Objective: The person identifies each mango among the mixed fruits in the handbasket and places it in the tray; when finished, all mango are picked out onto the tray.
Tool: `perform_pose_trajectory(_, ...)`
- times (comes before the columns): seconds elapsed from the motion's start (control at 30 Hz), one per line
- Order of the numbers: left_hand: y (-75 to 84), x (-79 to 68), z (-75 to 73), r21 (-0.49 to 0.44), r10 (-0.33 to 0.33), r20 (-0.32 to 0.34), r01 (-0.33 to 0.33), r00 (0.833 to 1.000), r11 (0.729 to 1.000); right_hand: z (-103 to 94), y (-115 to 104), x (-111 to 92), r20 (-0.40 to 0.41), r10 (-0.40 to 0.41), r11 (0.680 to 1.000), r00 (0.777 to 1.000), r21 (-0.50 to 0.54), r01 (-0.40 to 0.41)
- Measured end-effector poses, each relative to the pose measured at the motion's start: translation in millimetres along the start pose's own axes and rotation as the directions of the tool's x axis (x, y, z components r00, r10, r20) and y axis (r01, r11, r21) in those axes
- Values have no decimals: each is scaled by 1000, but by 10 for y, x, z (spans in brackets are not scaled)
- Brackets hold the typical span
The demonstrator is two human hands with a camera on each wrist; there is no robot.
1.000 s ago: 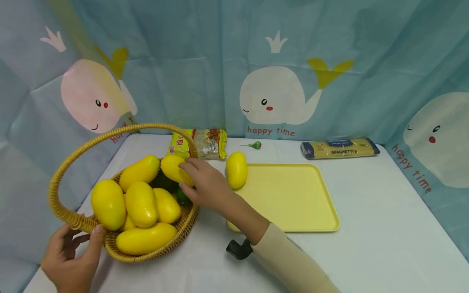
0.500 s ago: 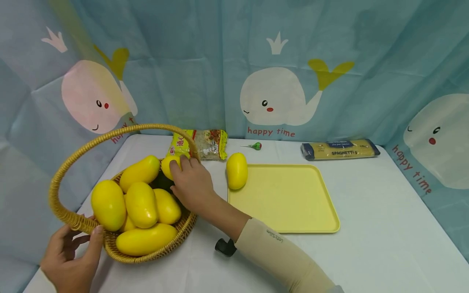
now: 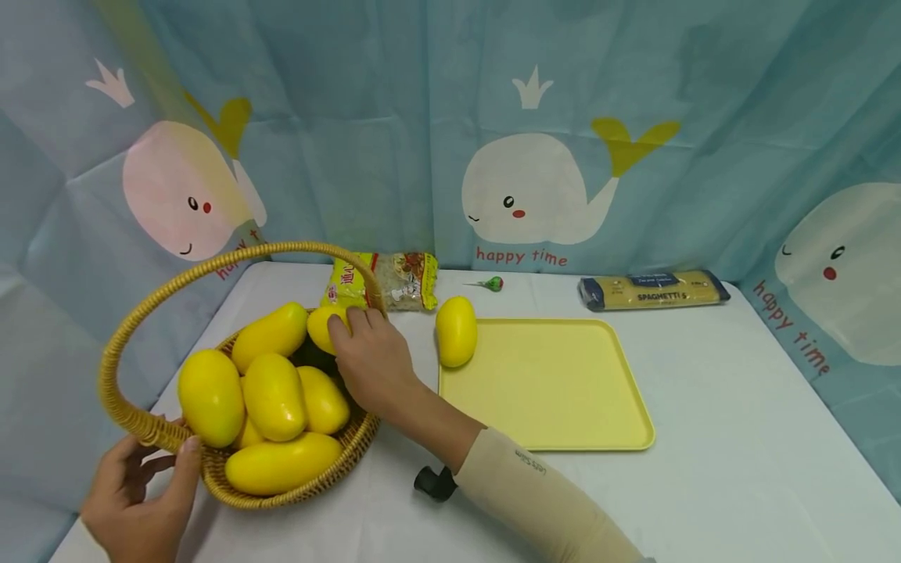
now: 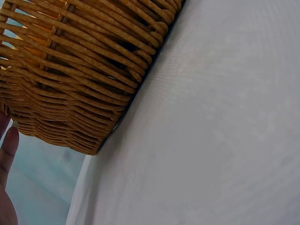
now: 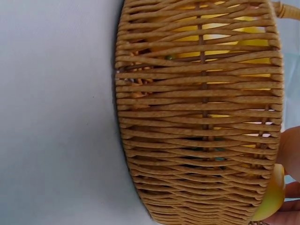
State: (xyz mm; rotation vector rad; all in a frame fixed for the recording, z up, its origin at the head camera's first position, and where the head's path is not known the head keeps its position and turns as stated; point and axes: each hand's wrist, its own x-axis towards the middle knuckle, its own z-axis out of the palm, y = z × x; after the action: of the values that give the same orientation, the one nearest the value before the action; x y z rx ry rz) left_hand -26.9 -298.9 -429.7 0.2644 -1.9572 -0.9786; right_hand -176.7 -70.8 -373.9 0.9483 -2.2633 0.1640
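A wicker basket [image 3: 355, 450] with a tall arched handle stands on the left, heaped with several yellow mangoes [image 3: 273, 396]. My left hand [image 3: 141, 500] pinches its rim near the handle's base, thumb in front; in the left wrist view, fingertips [image 4: 10, 143] show at the weave. At the basket's back right, my right hand [image 3: 373, 360] grips a mango [image 3: 322, 327] from above, curled fingers covering its right part. The right wrist view shows this mango [image 5: 274, 197] at the rim under the fingers. Dark green produce [image 3: 313, 357] lies beneath it, mostly hidden.
A yellow tray [image 3: 549, 383] lies right of the basket, one mango [image 3: 456, 331] at its upper left corner. Behind are a noodle bag [image 3: 404, 281], a small green-and-red lollipop-like item [image 3: 495, 284] and a spaghetti pack [image 3: 655, 290]. A whale-print curtain [image 3: 394, 156] hangs behind.
My right hand has shifted left and up over the mango, its fingers now curled. The mango sits slightly further back by the handle. My left hand keeps its hold on the basket.
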Motion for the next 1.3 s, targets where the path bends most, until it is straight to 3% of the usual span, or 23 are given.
perform_pose_trajectory(0.17,8,-4,0,-3,-14,-11,14,1000,1000,-59,7,-69,36,34,987,999,156,-39)
perform_pose_trajectory(0.4,22,-30,25,-5,-75,-47,75,996,997,-130,15,-181,86,91,937,992,329,-114)
perform_pose_trajectory(0.5,14,-30,31,-4,-79,-54,79,995,997,-173,20,-220,125,148,885,981,426,-188)
perform_pose_trajectory(0.6,13,-25,29,-1,-67,-50,68,996,998,-203,37,-255,133,210,804,969,540,-249)
perform_pose_trajectory(0.73,19,-19,29,-2,-67,-50,67,997,998,-211,80,-307,107,267,700,958,661,-270)
perform_pose_trajectory(0.87,28,-15,43,1,-86,-63,86,994,996,-237,127,-360,126,299,620,946,728,-293)
perform_pose_trajectory(1.07,7,-15,52,6,-98,-68,99,993,995,-309,180,-403,180,304,526,935,787,-323)
perform_pose_trajectory(1.3,9,-13,44,-1,-77,-63,78,995,997,-394,242,-464,198,296,471,934,821,-323)
